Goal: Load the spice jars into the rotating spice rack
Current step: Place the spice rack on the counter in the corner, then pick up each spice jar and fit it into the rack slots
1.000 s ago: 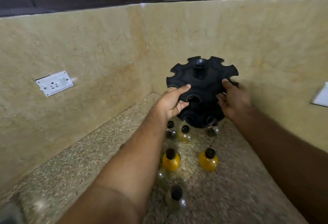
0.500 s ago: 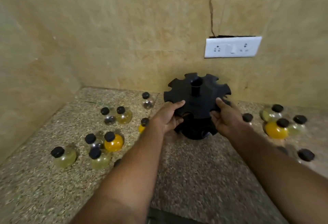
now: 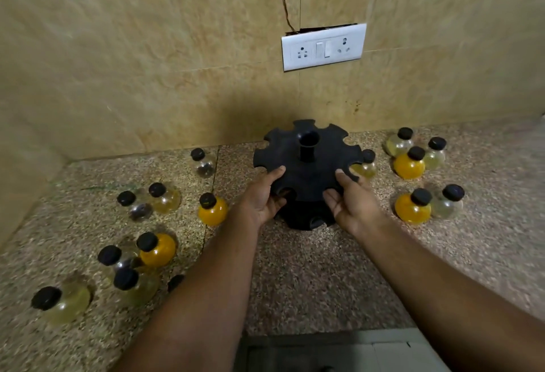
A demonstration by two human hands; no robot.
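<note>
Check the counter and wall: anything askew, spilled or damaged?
No spill shows. The switch plate on the wall hangs tilted, with a dark gap along its top edge and a bare wire running up from it. The jars lie scattered on both sides of the empty spice rack.

The left forearm hid most of one black-capped jar; the rack covered part of a pale jar.

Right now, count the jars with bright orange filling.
4 orange jars. Two left of the rack: one beside it, one nearer. Two right: farther, nearer. The left arm may hide more.
</note>
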